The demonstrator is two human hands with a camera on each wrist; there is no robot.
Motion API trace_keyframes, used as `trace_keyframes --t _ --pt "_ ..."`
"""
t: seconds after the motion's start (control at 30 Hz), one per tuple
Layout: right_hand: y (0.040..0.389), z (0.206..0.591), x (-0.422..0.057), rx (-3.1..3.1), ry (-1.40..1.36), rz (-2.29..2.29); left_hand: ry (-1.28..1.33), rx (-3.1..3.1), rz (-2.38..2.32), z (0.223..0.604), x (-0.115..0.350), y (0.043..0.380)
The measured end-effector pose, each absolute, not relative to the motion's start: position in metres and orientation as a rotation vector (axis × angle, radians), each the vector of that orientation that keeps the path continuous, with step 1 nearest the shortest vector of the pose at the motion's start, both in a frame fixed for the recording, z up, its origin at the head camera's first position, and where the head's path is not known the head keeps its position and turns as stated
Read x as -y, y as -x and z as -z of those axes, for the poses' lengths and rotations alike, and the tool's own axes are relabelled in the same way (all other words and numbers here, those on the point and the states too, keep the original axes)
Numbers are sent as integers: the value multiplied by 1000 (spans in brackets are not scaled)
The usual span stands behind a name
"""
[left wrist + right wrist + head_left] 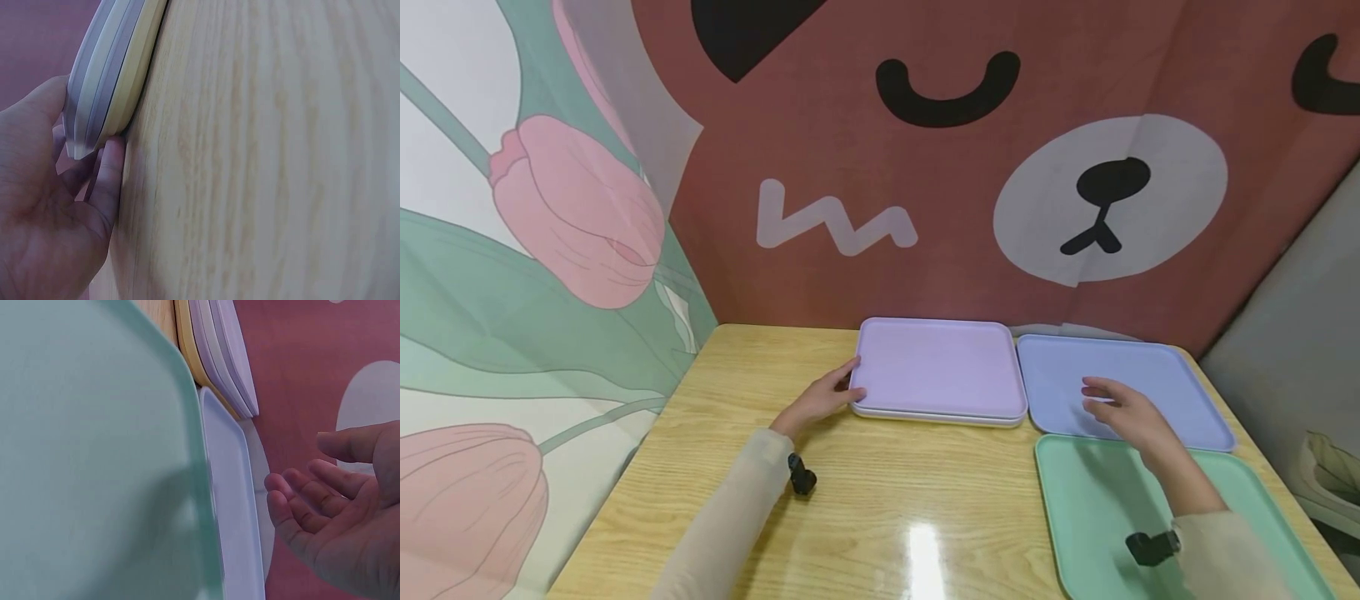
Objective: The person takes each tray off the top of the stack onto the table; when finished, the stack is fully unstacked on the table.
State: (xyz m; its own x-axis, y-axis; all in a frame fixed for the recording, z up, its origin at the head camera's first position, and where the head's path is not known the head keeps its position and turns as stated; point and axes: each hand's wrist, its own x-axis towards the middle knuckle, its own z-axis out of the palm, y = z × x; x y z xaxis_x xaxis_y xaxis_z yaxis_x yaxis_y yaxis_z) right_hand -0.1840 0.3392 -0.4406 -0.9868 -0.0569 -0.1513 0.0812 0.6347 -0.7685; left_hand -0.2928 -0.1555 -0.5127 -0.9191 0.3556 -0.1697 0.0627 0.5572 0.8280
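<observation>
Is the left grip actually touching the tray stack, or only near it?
Touching. The left wrist view shows it: the left grip has its thumb against the edge of the tray stack, with no gap there.

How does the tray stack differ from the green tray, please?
The tray stack has several layers with lilac on top; the green tray looks single. The left hand grips the tray stack's edge; the green tray lies unheld. Both have rounded corners and raised rims.
</observation>
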Motion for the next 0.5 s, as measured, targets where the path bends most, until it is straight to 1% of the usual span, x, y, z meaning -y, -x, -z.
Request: trace_keyframes --t 0.5 --pt "228 453 -305 -2648 7 1452 -347 -2490 -1297 512 154 292"
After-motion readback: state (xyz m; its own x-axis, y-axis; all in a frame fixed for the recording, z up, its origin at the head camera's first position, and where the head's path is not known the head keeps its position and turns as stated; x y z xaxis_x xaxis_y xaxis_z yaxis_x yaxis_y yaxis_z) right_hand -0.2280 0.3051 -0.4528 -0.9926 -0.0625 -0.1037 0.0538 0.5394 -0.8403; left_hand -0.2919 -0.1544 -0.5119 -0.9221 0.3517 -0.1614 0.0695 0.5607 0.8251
